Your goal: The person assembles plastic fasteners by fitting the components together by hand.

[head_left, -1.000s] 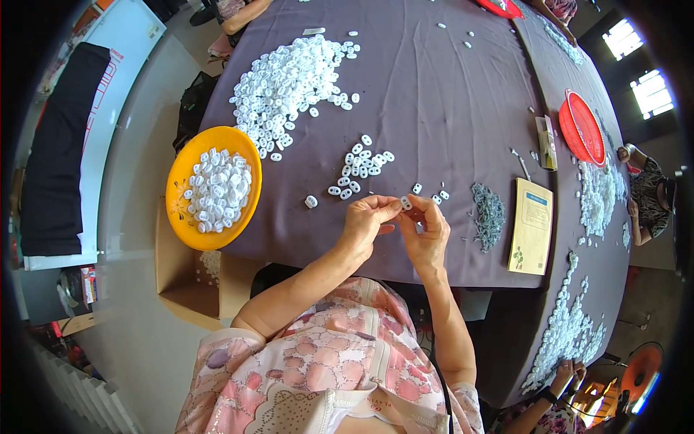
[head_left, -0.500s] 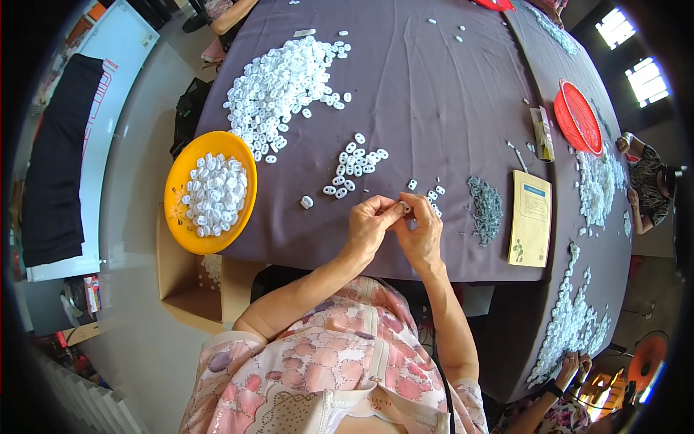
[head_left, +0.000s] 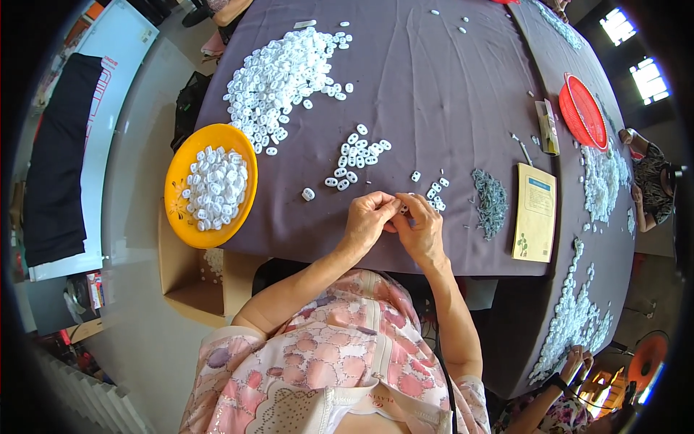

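Observation:
My left hand (head_left: 367, 223) and my right hand (head_left: 421, 233) meet fingertip to fingertip over the near part of the table. In my right fingers is a small white oval plastic piece with two dark holes (head_left: 404, 209), partly covered by them. The left thumb and forefinger are pinched against it; whatever they hold is hidden. Just beyond the right hand lie several loose two-holed pieces (head_left: 434, 191). A looser group of the same pieces (head_left: 359, 150) sits farther off to the left. Right of my hands is a heap of tiny grey-green parts (head_left: 490, 206).
At the left table edge stands a yellow bowl (head_left: 177, 173) of white pieces, with a large white heap (head_left: 278, 76) behind it. A cardboard box (head_left: 189, 293) is below. To the right are a yellow booklet (head_left: 533, 217), a red basket (head_left: 583, 112) and another person's hands (head_left: 576, 364).
The view has shifted slightly. My hands stay together; the right fingers have curled further over the white piece, so less of it shows.

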Demonstrator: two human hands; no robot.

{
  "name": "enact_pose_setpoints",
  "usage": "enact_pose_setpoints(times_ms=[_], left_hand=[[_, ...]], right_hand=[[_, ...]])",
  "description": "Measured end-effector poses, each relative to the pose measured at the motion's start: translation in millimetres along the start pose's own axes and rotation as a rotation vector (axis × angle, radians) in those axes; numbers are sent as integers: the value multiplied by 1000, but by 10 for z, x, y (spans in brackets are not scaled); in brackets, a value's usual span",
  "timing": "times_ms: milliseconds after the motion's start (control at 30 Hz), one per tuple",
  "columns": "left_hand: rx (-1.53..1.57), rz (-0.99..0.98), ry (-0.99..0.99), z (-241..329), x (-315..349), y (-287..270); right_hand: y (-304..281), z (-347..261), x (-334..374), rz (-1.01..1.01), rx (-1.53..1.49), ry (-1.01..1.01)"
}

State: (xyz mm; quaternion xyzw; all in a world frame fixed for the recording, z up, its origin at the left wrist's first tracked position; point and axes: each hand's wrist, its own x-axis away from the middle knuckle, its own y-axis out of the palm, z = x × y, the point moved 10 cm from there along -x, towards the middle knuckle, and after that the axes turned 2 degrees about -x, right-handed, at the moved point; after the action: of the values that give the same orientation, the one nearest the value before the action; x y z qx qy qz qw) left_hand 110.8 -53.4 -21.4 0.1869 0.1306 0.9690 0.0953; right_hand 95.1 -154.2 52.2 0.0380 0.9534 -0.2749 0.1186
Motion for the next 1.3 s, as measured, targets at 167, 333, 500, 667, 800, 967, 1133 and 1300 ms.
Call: enact_pose_setpoints(times_ms=[167,333,500,667,800,967,1133,1300], left_hand=[[51,-10,12,10,20,8],[76,-23,-7,-9,21,-4],[72,-17,-29,-37,12,-32],[77,-66,-19,-63,-9,-45],[69,-91,-25,-60,-16,-50],[39,-105,-31,-43,-9,-53],[19,-153,-55,-104,-16,-46],[37,-153,-48,-101,-8,-49]], right_hand=[[0,-21,-14,-30,-9,-5],[34,-6,-19,-74,-44,-12],[-7,-5,-12,-10,-46,-16],[15,-7,0,-23,-35,-31],[17,11,19,-10,-49,-34],[19,-30,23,-4,-43,-49],[20,-18,44,16,-28,-50],[6,-48,61,29,-18,-79]])
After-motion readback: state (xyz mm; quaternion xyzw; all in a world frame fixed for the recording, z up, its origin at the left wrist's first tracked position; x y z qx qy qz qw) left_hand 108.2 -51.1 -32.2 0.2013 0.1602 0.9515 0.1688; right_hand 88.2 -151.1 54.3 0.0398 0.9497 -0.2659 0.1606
